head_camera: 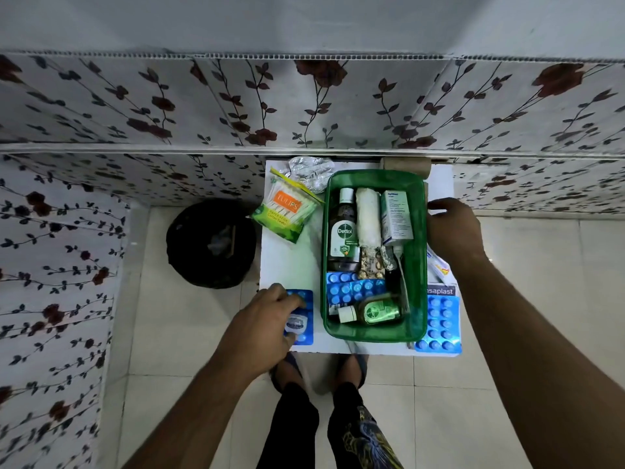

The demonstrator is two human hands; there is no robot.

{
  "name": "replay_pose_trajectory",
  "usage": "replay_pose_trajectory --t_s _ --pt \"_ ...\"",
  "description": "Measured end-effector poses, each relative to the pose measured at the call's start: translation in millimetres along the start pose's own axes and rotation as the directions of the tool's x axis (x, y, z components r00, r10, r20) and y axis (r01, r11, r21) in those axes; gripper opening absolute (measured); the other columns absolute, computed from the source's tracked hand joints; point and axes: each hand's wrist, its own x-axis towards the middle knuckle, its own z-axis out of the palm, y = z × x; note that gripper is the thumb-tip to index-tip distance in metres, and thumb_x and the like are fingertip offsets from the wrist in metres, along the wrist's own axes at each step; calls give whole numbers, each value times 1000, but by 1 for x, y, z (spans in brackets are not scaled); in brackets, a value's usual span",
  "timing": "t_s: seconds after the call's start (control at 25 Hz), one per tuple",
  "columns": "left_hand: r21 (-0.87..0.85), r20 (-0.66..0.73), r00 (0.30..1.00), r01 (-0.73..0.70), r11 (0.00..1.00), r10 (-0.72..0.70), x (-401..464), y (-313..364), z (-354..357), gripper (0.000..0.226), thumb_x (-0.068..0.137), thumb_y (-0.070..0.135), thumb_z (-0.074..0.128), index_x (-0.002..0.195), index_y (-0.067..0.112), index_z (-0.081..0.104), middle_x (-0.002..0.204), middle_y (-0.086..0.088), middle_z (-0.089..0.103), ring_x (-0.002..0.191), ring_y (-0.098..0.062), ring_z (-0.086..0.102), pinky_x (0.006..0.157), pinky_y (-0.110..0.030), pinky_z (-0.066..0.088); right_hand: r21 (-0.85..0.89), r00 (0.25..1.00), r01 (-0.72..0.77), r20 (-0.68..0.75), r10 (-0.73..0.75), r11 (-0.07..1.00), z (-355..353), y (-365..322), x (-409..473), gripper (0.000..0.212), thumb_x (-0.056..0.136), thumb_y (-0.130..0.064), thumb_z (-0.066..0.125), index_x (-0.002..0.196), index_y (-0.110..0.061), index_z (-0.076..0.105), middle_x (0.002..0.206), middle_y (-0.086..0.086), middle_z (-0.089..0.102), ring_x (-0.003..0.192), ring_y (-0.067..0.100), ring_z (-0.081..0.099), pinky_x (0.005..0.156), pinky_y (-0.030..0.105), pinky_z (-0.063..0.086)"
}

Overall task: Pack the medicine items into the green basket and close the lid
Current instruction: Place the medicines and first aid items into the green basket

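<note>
Nearest the viewer, at 7 o'clock of the green basket [374,333], the left hand [262,324] curls its fingers around a small white case [296,323] that lies on a blue pill strip [302,338]. Both sit close to the near-left corner of the white table [287,258]; a careless lift could drag the strip over that edge to the tiled floor [179,333].

At 4 o'clock, a second blue pill strip [439,324] already overhangs the table's near edge (the likeliest thing to fall if the basket is nudged). A bandage box [439,291] lies just beyond it.

The basket stands open and nearly full: a brown antiseptic bottle [344,231], a gauze roll [368,214], a white carton [395,214] and a small green bottle [377,311] leave little bare floor. Items stacked high could, in my judgement, stop a lid from seating. No lid can be identified.

At 3 o'clock, the right hand [455,228] rests against the basket's rim, fingers loosely bent, apparently holding nothing; a tube [439,265] lies just beside it.

At 10 o'clock, a cotton swab packet [285,209] and foil strips [311,172] wait, with free table between them and the basket. Farther left, off the table, stands a black bin [211,243].
</note>
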Motion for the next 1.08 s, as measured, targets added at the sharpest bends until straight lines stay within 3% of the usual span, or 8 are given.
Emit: replay_pose_trajectory --t_s 0.12,0.32,0.44,0.52,0.68,0.84,0.96,1.08 --pt "-89 -76 997 -4 996 -3 -9 4 -12 41 71 29 70 112 32 61 101 11 53 95 -13 58 72 -25 48 3 1000 21 14 -21 1000 0 -2 3 34 90 -39 57 107 -14 73 102 11 75 99 31 67 88 39 53" --pt "-337 -437 899 -140 931 -23 -20 52 -64 38 72 27 79 108 29 67 96 12 57 71 -9 62 67 -19 49 220 993 -12 -109 37 975 -28 -1 -19 36 82 -45 60 102 -19 74 94 1 76 87 21 69 84 37 54" --pt "-146 -234 961 -184 972 146 7 106 -57 40 77 32 73 115 26 64 103 5 55 82 -15 62 74 -28 51 353 986 -12 -152 70 936 -49 -1 -46 33 79 -37 63 106 -20 72 94 -3 74 76 12 66 71 30 50" --pt "-52 -55 986 -159 986 156 31 127 -36 38 77 27 72 113 19 65 107 -2 55 93 -24 61 79 -33 51 405 987 -2 -145 66 914 -57 -2 -61 30 81 -34 64 107 -20 71 91 -7 74 72 7 66 67 27 47" --pt "-85 100 989 -102 991 110 56 135 -3 32 70 19 72 101 15 70 99 -7 67 90 -26 66 77 -34 56 420 993 28 -112 22 907 -67 -2 -77 28 78 -36 64 101 -22 72 88 -7 76 79 11 72 70 33 54" --pt "-224 95 990 -78 971 101 47 128 -13 28 79 19 68 107 17 70 100 -3 73 91 -19 68 80 -32 56 389 999 30 -27 -22 921 -61 -1 -92 28 76 -36 66 102 -24 70 86 -3 76 76 14 72 70 38 60" --pt "-543 -160 983 -9 840 -93 29 102 -50 19 89 14 63 102 25 71 89 7 72 77 -5 69 70 -20 54 300 992 28 105 -62 953 -43 -7 -114 28 82 -35 67 109 -26 66 90 -6 73 75 12 71 62 29 58" --pt "-758 -287 873 45 650 -394 12 52 -67 24 89 3 60 90 25 70 80 0 71 66 -7 68 67 -30 54 75 961 119 242 -134 990 -9 -14 -139 29 89 -44 56 112 -27 56 89 -3 73 81 21 69 70 33 54"
